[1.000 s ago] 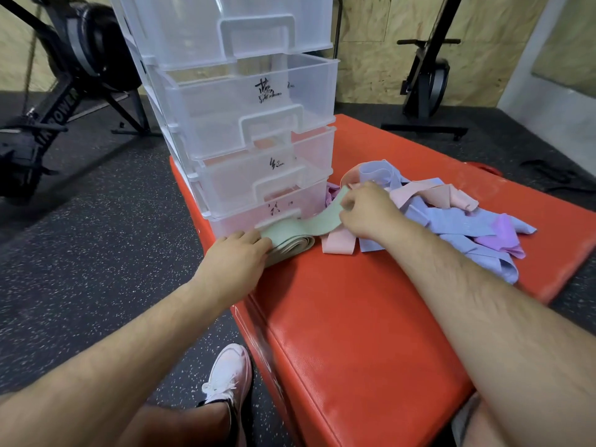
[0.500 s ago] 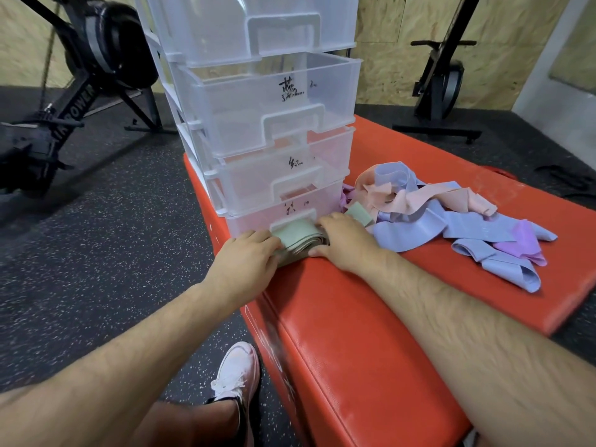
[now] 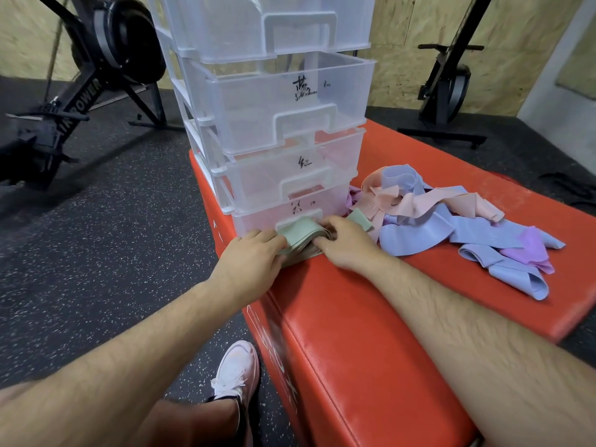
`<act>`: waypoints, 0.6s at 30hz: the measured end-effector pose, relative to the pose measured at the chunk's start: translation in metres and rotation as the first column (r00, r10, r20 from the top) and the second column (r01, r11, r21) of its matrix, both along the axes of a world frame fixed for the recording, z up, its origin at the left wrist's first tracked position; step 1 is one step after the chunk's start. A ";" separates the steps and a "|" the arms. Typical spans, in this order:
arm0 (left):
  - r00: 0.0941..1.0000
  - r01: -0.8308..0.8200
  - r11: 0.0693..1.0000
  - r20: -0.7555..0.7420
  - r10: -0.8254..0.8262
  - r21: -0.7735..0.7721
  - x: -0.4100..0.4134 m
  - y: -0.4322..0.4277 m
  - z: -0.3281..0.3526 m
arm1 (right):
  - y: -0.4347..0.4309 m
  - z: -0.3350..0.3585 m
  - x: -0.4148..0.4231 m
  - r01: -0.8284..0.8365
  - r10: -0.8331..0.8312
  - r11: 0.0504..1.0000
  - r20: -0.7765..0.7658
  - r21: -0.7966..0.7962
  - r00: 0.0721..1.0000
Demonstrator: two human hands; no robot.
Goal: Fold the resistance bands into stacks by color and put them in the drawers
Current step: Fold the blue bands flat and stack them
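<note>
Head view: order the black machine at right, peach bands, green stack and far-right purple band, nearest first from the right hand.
1. green stack, touching the right hand.
2. peach bands, just right of the hand.
3. purple band, farther right.
4. black machine, far back right.

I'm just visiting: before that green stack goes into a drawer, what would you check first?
1. Grip on the green stack: ok, left hand and right hand hold its ends.
2. Stack squared up: cannot tell, the hands cover its ends.
3. All green folded in: not ok, a green end lies outside, by the pile.
4. Bottom drawer open: not ok, no opening shows and the stack sits before its handle.
5. Right drawer for green: cannot tell, the labels are unreadable.
</note>
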State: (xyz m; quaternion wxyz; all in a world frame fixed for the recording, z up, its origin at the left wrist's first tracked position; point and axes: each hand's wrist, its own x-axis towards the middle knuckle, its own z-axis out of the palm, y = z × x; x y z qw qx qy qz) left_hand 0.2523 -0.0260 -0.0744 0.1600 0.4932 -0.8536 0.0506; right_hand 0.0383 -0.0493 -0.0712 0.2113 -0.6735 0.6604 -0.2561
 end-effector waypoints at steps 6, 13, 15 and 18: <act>1.000 0.015 1.000 -0.014 -0.015 -0.002 0.000 0.007 0.003 | 0.012 0.005 0.013 -0.102 0.005 0.972 -0.410 -0.214 0.912; 0.936 0.029 0.997 -0.349 -0.051 -0.068 -0.011 0.022 0.027 | 0.030 0.042 0.032 0.000 -0.010 0.937 -0.027 -0.350 1.000; 0.892 0.042 0.997 -0.448 -0.064 -0.059 -0.014 0.027 0.037 | 0.036 0.053 0.032 0.036 0.004 0.946 0.122 -0.323 0.992; 0.825 0.055 0.998 -0.565 -0.031 0.026 -0.020 0.034 0.048 | 0.042 0.065 0.030 0.080 0.002 0.961 0.299 -0.263 0.954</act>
